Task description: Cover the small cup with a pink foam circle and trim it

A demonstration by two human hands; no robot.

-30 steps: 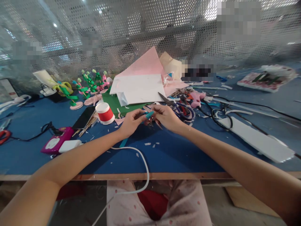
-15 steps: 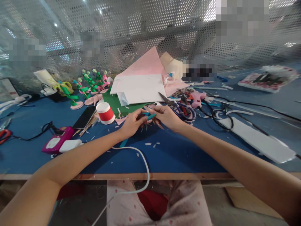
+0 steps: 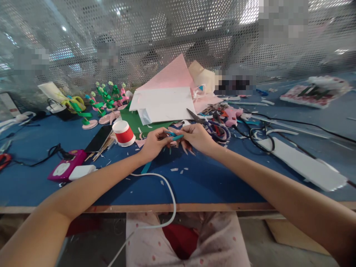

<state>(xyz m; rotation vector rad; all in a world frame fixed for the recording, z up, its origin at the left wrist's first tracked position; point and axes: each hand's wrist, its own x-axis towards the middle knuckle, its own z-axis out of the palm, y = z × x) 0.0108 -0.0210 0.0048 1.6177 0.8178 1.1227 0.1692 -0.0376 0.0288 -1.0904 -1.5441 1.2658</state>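
My left hand (image 3: 154, 142) and my right hand (image 3: 196, 136) meet over the blue table (image 3: 205, 181), fingers pinched together on a small teal strip (image 3: 177, 137) held between them. Both hands are closed around it. A thin stick seems to hang below the fingers, but it is too small to make out. Scissors (image 3: 207, 124) lie just behind my right hand. A red and white cup (image 3: 124, 133) stands left of my left hand.
Pink, white and green paper sheets (image 3: 167, 100) pile up at the back. Green and pink paper flowers (image 3: 104, 102) stand back left. A pink glue gun (image 3: 232, 115) with black cables lies right, by a white foam strip (image 3: 303, 163). A magenta device (image 3: 64, 168) and a white cable (image 3: 167, 193) lie near the front edge.
Both hands stay together on the teal strip, which has turned a little flatter. The fingers have shifted slightly; nothing else has moved.
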